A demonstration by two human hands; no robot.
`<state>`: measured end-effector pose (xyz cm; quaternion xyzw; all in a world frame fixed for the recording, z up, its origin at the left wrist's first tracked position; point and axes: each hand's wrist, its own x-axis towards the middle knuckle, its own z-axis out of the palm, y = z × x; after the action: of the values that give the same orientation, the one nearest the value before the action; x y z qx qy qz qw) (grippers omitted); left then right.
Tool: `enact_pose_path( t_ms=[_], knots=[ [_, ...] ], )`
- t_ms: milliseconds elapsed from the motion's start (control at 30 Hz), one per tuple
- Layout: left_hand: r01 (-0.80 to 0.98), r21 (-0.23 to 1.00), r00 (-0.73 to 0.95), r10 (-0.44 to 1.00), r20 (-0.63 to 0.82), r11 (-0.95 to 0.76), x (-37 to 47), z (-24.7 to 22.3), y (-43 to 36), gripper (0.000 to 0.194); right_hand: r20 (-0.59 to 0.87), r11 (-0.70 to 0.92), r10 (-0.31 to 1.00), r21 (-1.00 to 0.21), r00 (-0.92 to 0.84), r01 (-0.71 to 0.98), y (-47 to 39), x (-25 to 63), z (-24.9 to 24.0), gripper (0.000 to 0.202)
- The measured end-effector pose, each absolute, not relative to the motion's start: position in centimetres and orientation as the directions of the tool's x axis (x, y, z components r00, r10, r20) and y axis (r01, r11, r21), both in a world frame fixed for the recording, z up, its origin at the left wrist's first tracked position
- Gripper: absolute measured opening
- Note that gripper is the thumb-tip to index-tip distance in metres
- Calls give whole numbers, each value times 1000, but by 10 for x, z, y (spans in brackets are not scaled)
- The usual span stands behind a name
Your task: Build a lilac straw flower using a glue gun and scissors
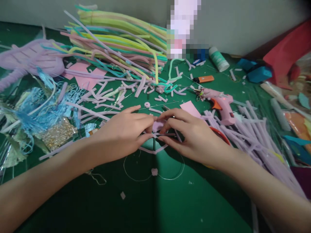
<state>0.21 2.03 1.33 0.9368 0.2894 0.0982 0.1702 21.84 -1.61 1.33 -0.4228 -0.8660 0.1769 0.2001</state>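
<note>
Both hands meet over the middle of the green table. My left hand pinches the left side of a small lilac pipe cleaner piece, its index finger stretched out above. On the piece's right side, the thumb and fingertips of my right hand are closed; the fingers partly hide its shape. Just below the hands runs a bent lilac strip. Nearer to me, thin clear wire curves to either side of a small lilac tuft. A small white ring lies beyond my left fingers.
A pink glue gun, an orange lighter and a white-green bottle sit to the right. Long coloured pipe cleaners are piled behind. Blue tassels and a bag of gold beads lie left; lilac stems lie right.
</note>
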Motion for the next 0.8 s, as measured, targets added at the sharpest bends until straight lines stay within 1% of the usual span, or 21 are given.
enact_pose_path(
  t_ms=[100, 267, 500, 600, 700, 800],
  knots=[
    [535, 390, 802, 596, 43, -749, 3, 18, 20, 17, 150, 560, 806, -506, -573, 656, -13, 219, 14, 4],
    [547, 386, 788, 613, 63, -743, 4, 17, 20, 18, 172, 571, 802, -504, -572, 649, -11, 217, 13, 9],
    [529, 365, 802, 592, 82, -766, 2, 10, 21, 19, 172, 573, 802, -495, -572, 653, -11, 217, 13, 12],
    [542, 395, 788, 612, 69, -742, 2, 9, 21, 18, 161, 570, 805, -480, -571, 667, -12, 217, 13, 13],
    [571, 448, 759, 651, 31, -688, 1, 11, 19, 19, 145, 562, 810, -472, -568, 680, -14, 217, 14, 13],
    [597, 474, 737, 676, -4, -648, 1, 13, 19, 18, 144, 556, 814, -475, -563, 682, -14, 215, 14, 13]
  ],
)
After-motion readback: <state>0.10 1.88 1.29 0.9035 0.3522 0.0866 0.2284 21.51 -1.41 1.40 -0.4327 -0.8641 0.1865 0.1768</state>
